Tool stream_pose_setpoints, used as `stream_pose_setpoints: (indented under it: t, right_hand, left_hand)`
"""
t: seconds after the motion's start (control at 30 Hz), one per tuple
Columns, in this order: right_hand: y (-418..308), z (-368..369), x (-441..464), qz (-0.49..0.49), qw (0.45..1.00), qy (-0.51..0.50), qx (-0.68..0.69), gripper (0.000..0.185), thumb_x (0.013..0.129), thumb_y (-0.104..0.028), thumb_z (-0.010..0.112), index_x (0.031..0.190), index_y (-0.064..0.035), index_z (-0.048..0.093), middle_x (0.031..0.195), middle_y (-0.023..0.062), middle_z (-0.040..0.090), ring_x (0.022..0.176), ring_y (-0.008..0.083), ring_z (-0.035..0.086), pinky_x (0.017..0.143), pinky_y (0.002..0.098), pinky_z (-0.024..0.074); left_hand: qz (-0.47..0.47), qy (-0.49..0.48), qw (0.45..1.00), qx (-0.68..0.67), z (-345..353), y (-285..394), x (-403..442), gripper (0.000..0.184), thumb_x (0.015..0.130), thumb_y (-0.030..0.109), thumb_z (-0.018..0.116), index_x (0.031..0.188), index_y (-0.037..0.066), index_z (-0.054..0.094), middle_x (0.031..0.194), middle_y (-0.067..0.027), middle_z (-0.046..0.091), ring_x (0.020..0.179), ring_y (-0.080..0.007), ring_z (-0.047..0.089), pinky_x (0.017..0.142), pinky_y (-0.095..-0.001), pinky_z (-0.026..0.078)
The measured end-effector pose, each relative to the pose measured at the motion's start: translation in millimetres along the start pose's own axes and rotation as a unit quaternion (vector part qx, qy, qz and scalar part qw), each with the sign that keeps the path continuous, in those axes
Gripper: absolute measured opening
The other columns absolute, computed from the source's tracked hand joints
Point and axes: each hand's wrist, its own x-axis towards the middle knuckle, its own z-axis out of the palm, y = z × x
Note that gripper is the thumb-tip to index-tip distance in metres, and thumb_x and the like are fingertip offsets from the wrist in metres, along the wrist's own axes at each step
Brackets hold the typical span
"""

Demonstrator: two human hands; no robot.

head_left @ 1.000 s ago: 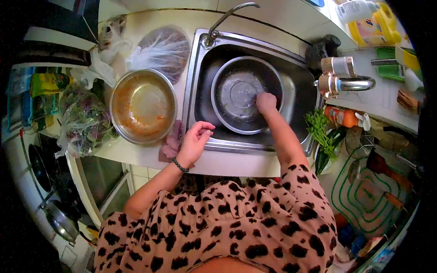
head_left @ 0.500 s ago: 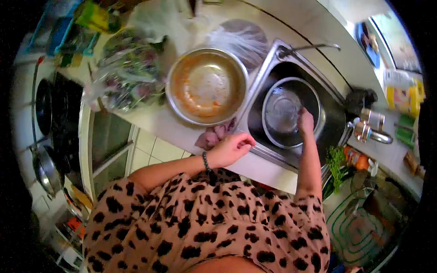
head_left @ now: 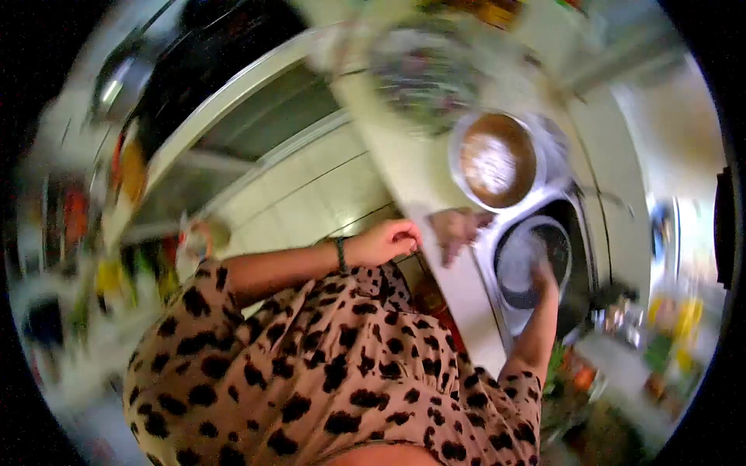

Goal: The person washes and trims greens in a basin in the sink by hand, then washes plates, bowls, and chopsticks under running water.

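In a dark sink [head_left: 583,241] stands a round basin [head_left: 568,260] with a pale rim. A whitish, blurred shape inside it may be water or a see-through item. My right hand [head_left: 542,273] reaches down into this basin; motion smears its fingers, and whatever it may hold is hidden. My left hand [head_left: 386,241] hangs in front of the counter's edge, fingers curled in with nothing seen in them. Nearest to it lies a crumpled mauve cloth [head_left: 457,233] on the counter, not touched. Beyond the cloth sits a metal bowl [head_left: 475,144] with brownish-orange smears inside.
Blurred see-through bags of leafy greens [head_left: 423,78] lie farther along the counter [head_left: 381,132]. A faucet [head_left: 610,198] rises behind the sink. Green herbs [head_left: 553,369] and a yellow package [head_left: 684,314] are at the right. Tiled floor [head_left: 311,194] shows at left.
The view has swung, so the counter, bowl and sink appear farther right, and the picture is blurrier. My left hand is now farther from the cloth. My right hand stays at the basin.
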Motion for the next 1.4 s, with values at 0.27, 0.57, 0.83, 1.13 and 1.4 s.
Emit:
stream_pose_setpoints:
  t: [0.27,0.57,0.83,1.13,1.4]
  right_hand:
    - [-58,47,-63,0.039,0.993,-0.065,-0.092,0.023,0.085,-0.02,0.053,0.089,0.0018,0.059,0.074,0.0057,0.055,0.064,0.0168,0.046,0.055,0.0309,0.037]
    - [-233,453,-179,-0.482,0.832,-0.13,-0.242,0.03,0.092,-0.031,0.038,0.082,-0.0038,0.048,0.076,0.0028,0.043,0.069,0.0157,0.038,0.06,0.0323,0.0343]
    - [-265,892,-487,-0.471,0.736,-0.486,0.01,0.017,0.081,-0.006,0.048,0.097,-0.0073,0.054,0.079,0.0135,0.056,0.068,0.0286,0.057,0.06,0.0377,0.0468]
    - [-68,1208,-448,-0.559,0.691,-0.364,-0.28,0.041,0.079,-0.017,0.06,0.117,-0.0065,0.049,0.127,0.01,0.044,0.114,0.0317,0.041,0.084,0.0536,0.0377]
    - [-113,1051,-371,0.027,0.886,-0.449,0.111,0.022,0.089,-0.026,0.047,0.076,-0.0087,0.051,0.053,-0.0011,0.038,0.043,0.0095,0.033,0.04,0.0249,0.0263]
  left_hand:
    - [-0.111,0.416,0.888,-0.162,-92,-127,-237,0.011,0.088,0.009,0.048,0.094,0.003,0.055,0.081,-0.0066,0.059,0.071,-0.0128,0.058,0.062,-0.0249,0.049]
    - [-0.166,0.558,0.776,-0.242,-154,-253,-464,0.014,0.086,0.017,0.054,0.09,0.003,0.057,0.075,-0.0061,0.059,0.066,-0.0126,0.057,0.058,-0.0246,0.048]
    - [-0.058,0.644,0.709,-0.282,-187,-381,-656,0.016,0.088,0.015,0.053,0.093,0.0,0.055,0.076,-0.0069,0.058,0.066,-0.0143,0.056,0.058,-0.0275,0.047]
    - [-0.098,0.725,0.561,-0.388,-180,-454,-808,0.014,0.089,0.014,0.05,0.096,0.003,0.055,0.083,-0.0084,0.061,0.073,-0.0166,0.059,0.063,-0.0276,0.049]
    - [-0.08,0.646,0.683,-0.332,-259,-388,-727,0.014,0.089,0.015,0.052,0.095,0.003,0.056,0.079,-0.0069,0.06,0.069,-0.0143,0.058,0.063,-0.027,0.049]
